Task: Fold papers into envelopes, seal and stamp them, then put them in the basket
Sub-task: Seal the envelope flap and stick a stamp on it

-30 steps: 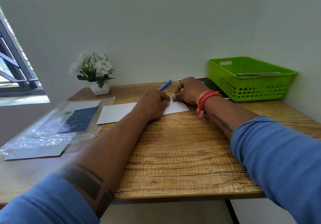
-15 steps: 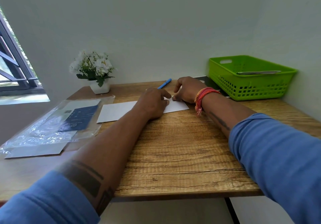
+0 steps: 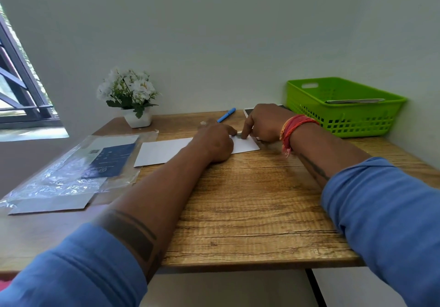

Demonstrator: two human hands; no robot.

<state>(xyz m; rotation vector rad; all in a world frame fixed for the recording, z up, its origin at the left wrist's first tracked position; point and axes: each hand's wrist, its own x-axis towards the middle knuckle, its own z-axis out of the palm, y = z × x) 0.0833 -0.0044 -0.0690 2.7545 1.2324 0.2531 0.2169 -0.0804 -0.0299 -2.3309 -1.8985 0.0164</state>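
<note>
The white envelope (image 3: 166, 150) lies flat on the counter (image 3: 250, 199) under both hands, and where a second ago the right hand (image 3: 264, 122) held a small stamp pinched above its corner, the stamp (image 3: 238, 136) now sits on the paper with the index finger pressing it down, so stamping looks nearly done and the green basket (image 3: 342, 109) beyond the right wrist comes next. The left hand (image 3: 214, 140) rests loosely curled on the envelope, steadying it just beside the stamp and gripping nothing; the right's other fingers are curled, holding nothing.
</note>
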